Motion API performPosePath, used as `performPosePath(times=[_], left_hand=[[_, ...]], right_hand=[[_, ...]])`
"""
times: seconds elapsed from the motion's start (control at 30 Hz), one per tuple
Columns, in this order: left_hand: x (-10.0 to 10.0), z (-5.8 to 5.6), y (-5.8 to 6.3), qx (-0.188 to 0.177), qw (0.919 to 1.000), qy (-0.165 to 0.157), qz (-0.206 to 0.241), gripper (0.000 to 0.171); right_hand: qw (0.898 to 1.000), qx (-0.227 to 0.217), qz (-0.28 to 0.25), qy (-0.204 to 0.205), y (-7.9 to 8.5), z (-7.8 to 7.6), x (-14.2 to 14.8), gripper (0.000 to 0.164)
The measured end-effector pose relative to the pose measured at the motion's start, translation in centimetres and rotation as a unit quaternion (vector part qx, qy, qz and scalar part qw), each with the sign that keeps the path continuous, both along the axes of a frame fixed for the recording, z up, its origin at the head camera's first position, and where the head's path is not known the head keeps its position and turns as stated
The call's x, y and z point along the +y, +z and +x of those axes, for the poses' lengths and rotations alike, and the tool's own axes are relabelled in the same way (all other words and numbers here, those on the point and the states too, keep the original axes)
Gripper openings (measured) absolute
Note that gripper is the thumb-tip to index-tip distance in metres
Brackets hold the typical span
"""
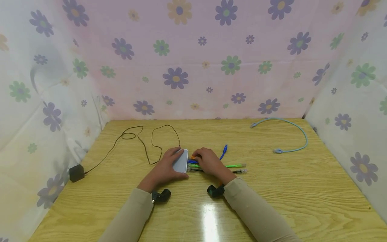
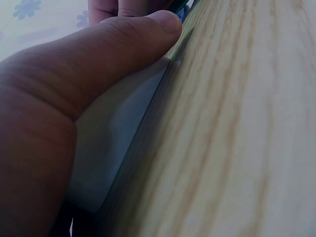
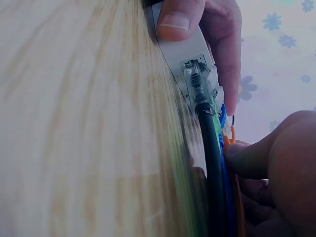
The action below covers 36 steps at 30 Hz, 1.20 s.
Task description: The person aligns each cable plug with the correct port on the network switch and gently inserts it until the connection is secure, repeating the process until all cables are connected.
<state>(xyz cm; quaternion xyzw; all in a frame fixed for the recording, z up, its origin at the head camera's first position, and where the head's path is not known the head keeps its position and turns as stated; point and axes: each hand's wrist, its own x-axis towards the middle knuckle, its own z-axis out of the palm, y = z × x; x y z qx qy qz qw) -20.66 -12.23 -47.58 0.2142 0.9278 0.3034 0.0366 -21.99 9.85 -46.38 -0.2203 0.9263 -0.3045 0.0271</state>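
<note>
A small white network switch [image 1: 180,164] lies flat on the table, gripped by my left hand [image 1: 164,166] with the thumb along its near side and fingers over the far side. At its right-hand ports, my right hand [image 1: 208,161] pinches the orange cable [image 3: 233,140] close to its plug. Beside that run a blue cable [image 1: 223,154], a green cable [image 1: 235,165] and a black cable [image 3: 211,158]. The black one's clear plug [image 3: 197,89] sits at a port in the right wrist view. My right fingers partly hide the orange plug.
A thin black power cord [image 1: 140,139] runs from the switch's far side to a black adapter [image 1: 77,173] at the left edge. A light blue network cable [image 1: 306,136] lies curved at the back right. Flowered cloth [image 1: 205,67] surrounds the table [image 1: 302,188] on three sides.
</note>
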Motion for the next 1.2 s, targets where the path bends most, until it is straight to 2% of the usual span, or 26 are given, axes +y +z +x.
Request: performPosePath(times=[0.23,0.43,0.87,1.2], left_hand=[[0.04,0.06,0.01,-0.01,0.9999,0.006,0.0,0.106],[-0.05,0.05,-0.06,-0.007,1.0,0.006,0.0,0.107],[0.09,-0.25,-0.24,0.011,0.9999,-0.005,-0.005,0.107],[0.11,-0.2,-0.52,0.008,1.0,-0.001,-0.001,0.107]], right_hand=[[1.0,0.001,-0.004,0.003,0.03,0.02,-0.13,0.022],[1.0,-0.01,-0.01,-0.001,0.03,0.02,-0.34,0.022],[1.0,-0.005,-0.007,0.002,0.25,-0.14,-0.42,0.022],[1.0,0.001,-0.005,0.009,0.25,-0.33,-0.57,0.021]])
